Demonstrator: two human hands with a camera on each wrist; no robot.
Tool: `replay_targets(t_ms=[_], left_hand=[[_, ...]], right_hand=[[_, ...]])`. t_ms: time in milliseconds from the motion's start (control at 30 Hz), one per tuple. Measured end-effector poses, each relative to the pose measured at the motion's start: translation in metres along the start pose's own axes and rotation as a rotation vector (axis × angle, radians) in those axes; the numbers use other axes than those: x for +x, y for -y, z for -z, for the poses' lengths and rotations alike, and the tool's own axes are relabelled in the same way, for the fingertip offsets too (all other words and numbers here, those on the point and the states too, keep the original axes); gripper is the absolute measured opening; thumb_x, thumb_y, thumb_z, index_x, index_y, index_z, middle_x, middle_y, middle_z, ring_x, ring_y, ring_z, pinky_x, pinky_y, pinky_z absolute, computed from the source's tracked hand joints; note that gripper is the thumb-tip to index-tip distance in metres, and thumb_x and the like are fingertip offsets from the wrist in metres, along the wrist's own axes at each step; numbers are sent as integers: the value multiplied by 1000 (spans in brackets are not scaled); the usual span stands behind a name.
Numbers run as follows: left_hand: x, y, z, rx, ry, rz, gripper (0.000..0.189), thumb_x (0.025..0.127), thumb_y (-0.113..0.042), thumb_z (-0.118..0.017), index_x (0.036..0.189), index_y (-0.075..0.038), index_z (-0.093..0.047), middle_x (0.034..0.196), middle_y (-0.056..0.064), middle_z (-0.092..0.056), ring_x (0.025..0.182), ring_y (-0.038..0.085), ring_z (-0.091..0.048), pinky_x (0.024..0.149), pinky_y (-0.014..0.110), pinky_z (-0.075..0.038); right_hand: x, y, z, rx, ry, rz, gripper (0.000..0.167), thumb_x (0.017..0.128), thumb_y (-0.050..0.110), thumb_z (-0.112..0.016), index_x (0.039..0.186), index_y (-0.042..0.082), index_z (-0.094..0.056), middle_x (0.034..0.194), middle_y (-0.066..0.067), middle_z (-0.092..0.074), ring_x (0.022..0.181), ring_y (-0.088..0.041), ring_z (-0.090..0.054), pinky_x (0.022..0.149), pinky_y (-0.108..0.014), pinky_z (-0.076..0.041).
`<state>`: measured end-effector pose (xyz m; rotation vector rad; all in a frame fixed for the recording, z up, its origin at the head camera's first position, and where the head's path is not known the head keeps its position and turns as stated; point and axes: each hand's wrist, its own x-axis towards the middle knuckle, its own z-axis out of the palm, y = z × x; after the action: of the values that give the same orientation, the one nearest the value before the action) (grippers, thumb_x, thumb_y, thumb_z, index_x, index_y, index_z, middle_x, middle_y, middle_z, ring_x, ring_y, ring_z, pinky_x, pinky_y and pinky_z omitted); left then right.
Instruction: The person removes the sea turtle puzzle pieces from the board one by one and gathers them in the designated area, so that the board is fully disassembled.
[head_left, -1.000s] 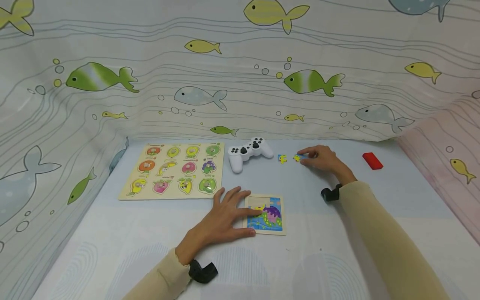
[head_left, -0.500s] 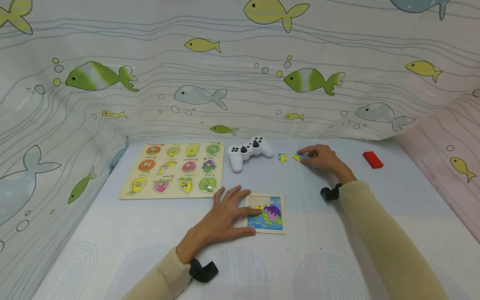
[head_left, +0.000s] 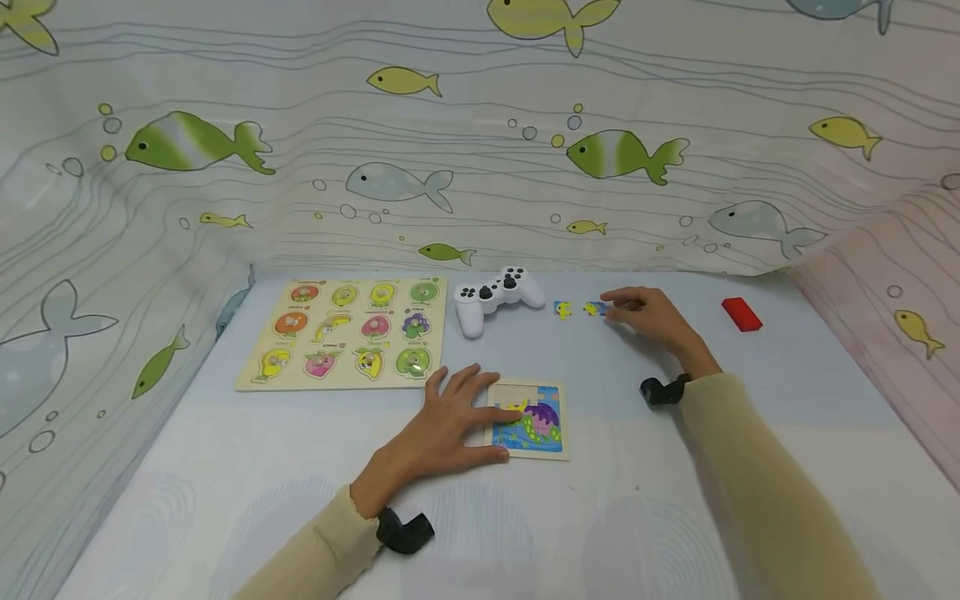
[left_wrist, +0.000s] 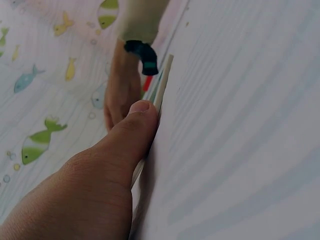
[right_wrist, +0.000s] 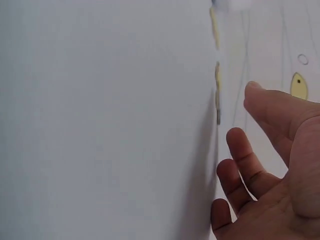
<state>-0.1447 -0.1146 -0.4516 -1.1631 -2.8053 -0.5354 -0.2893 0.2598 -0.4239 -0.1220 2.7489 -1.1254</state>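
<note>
My left hand [head_left: 442,429] lies spread over the left side of a small wooden jigsaw puzzle [head_left: 566,427], its index finger on the picture and its thumb at the frame's lower edge. A bare patch shows at the puzzle's top left. In the left wrist view the thumb [left_wrist: 142,112] rests against the frame's edge. Two loose puzzle pieces [head_left: 562,310], yellow and blue, lie farther back. Just right of the right-hand piece [head_left: 594,308] hovers my right hand [head_left: 648,317]. The right wrist view shows its fingers [right_wrist: 240,145] loosely bent, apart from the pieces [right_wrist: 218,92].
A white game controller [head_left: 495,300] lies left of the loose pieces. Beside it is a wooden fruit puzzle board [head_left: 247,379]. At the far right sits a red block [head_left: 742,314]. A fish-printed cloth [head_left: 480,133] rises behind the table.
My right hand has drawn slightly right, its fingertips coming off the right-hand piece. The left hand keeps its place on the puzzle. The head view has tilted a little downward.
</note>
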Motion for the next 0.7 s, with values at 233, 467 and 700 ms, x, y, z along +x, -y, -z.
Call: replay_targets(t_ms=[233, 467, 700], left_hand=[[-1, 1, -1, 4, -11, -5, 51, 89, -67, -63, 136, -47, -62, 158, 8, -43, 152, 37, -30, 115, 71, -14], [0, 0, 0, -15, 6, 12, 52, 88, -67, -64, 137, -47, -62, 159, 7, -41, 153, 37, -28, 117, 69, -10], [1, 0, 1, -19, 17, 18, 53, 88, -67, -64, 138, -48, -60, 160, 6, -40, 154, 36, -26, 117, 69, -9]], right_hand=[[-19, 10, -9, 21, -12, 22, 35, 98, 32, -67, 128, 13, -71, 133, -14, -65, 115, -29, -51, 88, -35, -43], [-36, 21, -16, -8, 19, 171, 23, 98, 28, -70, 111, 13, -79, 112, -8, -76, 96, -22, -57, 81, -31, -47], [-51, 34, -28, 6, 104, 254, 17, 96, 24, -72, 108, 16, -80, 107, -2, -77, 93, -20, -57, 78, -28, -48]])
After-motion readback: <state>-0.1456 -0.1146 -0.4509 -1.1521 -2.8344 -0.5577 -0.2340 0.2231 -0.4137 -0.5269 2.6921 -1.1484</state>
